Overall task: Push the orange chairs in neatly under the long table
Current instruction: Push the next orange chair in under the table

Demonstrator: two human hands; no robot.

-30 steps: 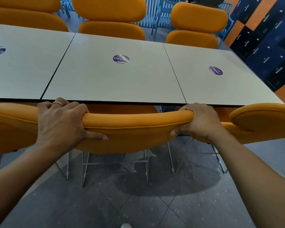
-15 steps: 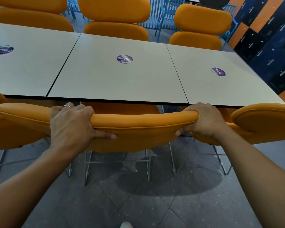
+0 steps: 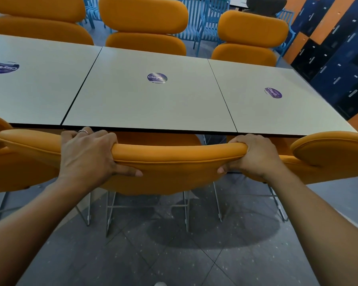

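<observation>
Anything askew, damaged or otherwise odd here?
Nothing stands out. The left hand and right hand grip the chair by its backrest, which runs roughly parallel to the table edge. No damage or spill shows.

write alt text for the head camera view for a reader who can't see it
A person's left hand and right hand grip the backrest of an orange chair at the near edge of a long white table. Other orange chairs flank it, three more face it across the table, and round purple stickers mark the tabletop.
</observation>
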